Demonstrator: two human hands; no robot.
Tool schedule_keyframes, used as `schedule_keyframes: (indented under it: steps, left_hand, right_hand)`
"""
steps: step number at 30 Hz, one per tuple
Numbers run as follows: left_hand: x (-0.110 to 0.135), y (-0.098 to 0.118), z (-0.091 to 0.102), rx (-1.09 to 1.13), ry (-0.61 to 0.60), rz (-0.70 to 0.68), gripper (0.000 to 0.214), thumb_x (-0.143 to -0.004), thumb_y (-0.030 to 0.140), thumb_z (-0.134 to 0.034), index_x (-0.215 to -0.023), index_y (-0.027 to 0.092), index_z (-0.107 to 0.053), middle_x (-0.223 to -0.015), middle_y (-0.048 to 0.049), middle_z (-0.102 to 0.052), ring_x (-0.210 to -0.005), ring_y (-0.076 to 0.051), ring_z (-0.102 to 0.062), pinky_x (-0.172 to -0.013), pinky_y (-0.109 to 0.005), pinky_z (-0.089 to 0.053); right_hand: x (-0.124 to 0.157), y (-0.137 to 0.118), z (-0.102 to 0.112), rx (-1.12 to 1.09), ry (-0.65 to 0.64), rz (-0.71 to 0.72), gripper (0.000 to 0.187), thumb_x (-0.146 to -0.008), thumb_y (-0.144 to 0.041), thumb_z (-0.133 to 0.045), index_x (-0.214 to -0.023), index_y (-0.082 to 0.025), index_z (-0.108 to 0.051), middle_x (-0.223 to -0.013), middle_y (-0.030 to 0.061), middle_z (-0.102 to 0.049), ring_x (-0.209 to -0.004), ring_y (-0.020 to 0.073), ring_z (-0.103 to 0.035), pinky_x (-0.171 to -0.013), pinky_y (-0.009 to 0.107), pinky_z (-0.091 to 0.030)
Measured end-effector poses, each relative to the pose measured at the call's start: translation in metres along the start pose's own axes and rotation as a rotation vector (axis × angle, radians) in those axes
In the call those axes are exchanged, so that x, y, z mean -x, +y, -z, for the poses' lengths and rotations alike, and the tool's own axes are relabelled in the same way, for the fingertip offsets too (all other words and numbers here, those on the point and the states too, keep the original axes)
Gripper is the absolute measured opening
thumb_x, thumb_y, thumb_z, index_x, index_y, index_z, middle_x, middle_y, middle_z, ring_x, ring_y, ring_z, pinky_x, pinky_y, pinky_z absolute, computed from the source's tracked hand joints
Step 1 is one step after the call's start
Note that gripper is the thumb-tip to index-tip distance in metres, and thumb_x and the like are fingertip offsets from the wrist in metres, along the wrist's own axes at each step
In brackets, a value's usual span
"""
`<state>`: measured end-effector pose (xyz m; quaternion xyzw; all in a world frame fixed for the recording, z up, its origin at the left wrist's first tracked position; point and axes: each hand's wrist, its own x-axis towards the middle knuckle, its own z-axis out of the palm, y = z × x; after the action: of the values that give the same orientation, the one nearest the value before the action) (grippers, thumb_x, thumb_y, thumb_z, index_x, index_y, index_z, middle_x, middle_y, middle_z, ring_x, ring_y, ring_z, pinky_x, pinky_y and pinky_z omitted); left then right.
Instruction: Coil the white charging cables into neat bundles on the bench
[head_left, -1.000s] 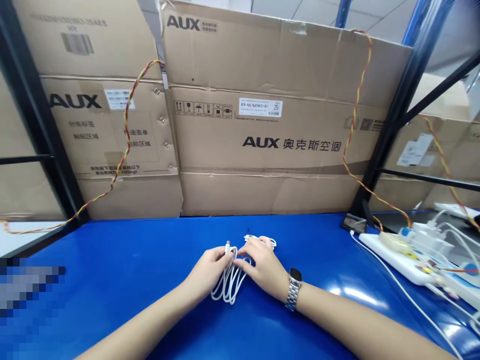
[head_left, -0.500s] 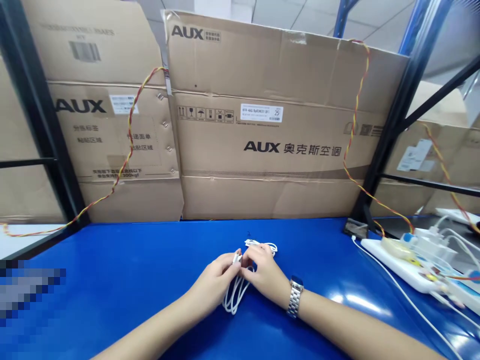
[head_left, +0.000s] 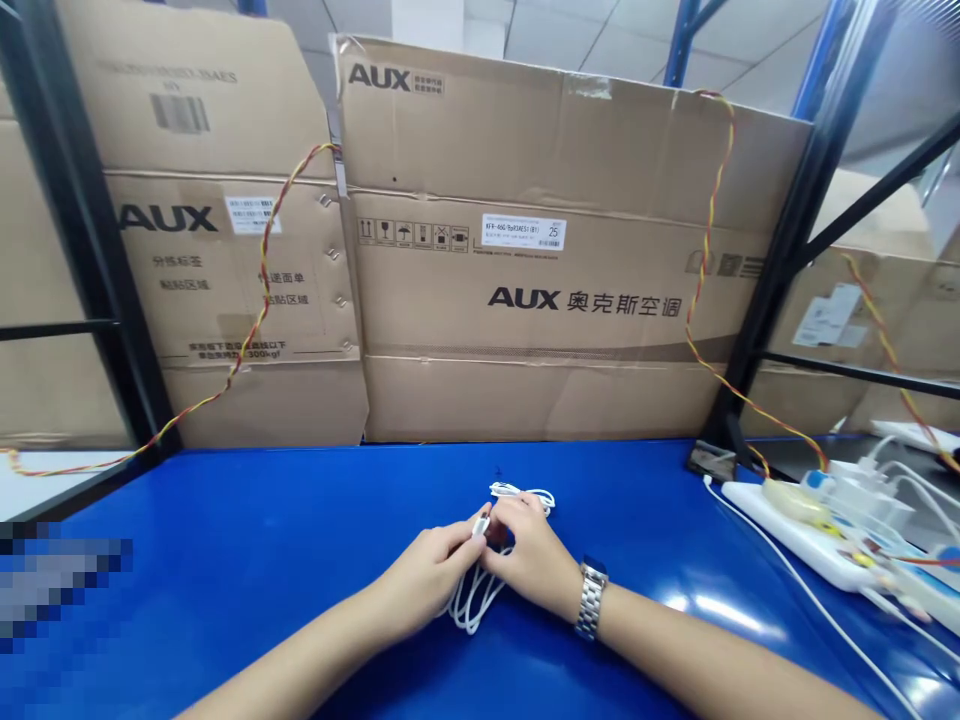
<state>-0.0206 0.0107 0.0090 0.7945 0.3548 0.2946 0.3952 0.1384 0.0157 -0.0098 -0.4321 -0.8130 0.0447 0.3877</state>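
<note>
Between thumb and fingers, my left hand [head_left: 435, 568] pinches the white plug end of a charging cable [head_left: 471, 612]. Loops of that cable hang or lie below both hands on the blue surface. My right hand [head_left: 534, 545], with a metal-band watch [head_left: 591, 598] at its wrist, meets the left fingertips with its own fingers curled in. It closes around part of the same cable near the plug; the exact grip is partly hidden. Just behind the right knuckles lies a second coiled white cable [head_left: 504, 489], partly covered by that hand.
A blue tabletop [head_left: 285, 540] spreads under the hands. Cardboard boxes [head_left: 540, 390] stand along its back edge between black posts. At right sit a white power strip [head_left: 795, 525] with plugs and cords, and a small dark device [head_left: 711, 460]. Twisted red-yellow wire [head_left: 264, 270] hangs over the boxes.
The plug end in my left fingers has shifted slightly right and down. Both hands stay together, and the loops below have swung a little. The camera view has tilted slightly.
</note>
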Motion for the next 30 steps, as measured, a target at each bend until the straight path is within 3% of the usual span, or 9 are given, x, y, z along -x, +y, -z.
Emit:
schedule_keyframes:
  steps: [11,18,25,30]
  left_hand:
    - [0.0034,0.0077,0.0010,-0.205,0.083,0.028,0.043,-0.087,0.040,-0.027,-0.092,0.021,-0.065,-0.084,0.0000,-0.068,-0.077,-0.017,-0.058,-0.071,-0.022,-0.040]
    - [0.0019,0.0058,0.0014,-0.247,0.174,0.074,0.042,-0.085,0.040,-0.029,-0.087,0.021,-0.066,-0.083,-0.0015,-0.069,-0.080,-0.019,-0.059,-0.076,-0.023,-0.040]
    - [-0.0035,-0.0010,0.0086,-0.222,0.198,0.123,0.041,-0.086,0.038,-0.028,-0.100,0.021,-0.063,-0.089,-0.0023,-0.069,-0.083,-0.018,-0.060,-0.071,-0.023,-0.041]
    - [-0.0034,-0.0007,0.0098,-0.235,0.176,0.092,0.039,-0.085,0.037,-0.030,-0.089,0.019,-0.064,-0.083,-0.0023,-0.069,-0.076,-0.017,-0.061,-0.067,-0.022,-0.041]
  right_hand:
    - [0.0003,-0.0022,-0.0001,0.113,0.009,-0.013,0.016,-0.076,-0.024,-0.051,-0.063,-0.019,-0.043,-0.063,-0.0034,-0.054,-0.060,0.0119,-0.047,-0.080,0.034,-0.031]
    - [0.0023,-0.0006,-0.0032,0.201,0.018,0.012,0.022,-0.078,-0.028,-0.051,-0.061,-0.019,-0.041,-0.059,-0.0037,-0.052,-0.058,0.0121,-0.046,-0.077,0.034,-0.030]
    - [0.0016,-0.0001,-0.0007,0.114,-0.053,0.009,0.008,-0.077,-0.021,-0.053,-0.071,-0.019,-0.049,-0.067,-0.0025,-0.057,-0.063,0.0129,-0.049,-0.076,0.032,-0.032]
    - [-0.0005,0.0037,0.0015,0.096,-0.119,0.090,0.007,-0.080,-0.024,-0.052,-0.075,-0.019,-0.054,-0.069,-0.0026,-0.059,-0.067,0.0128,-0.052,-0.082,0.034,-0.030]
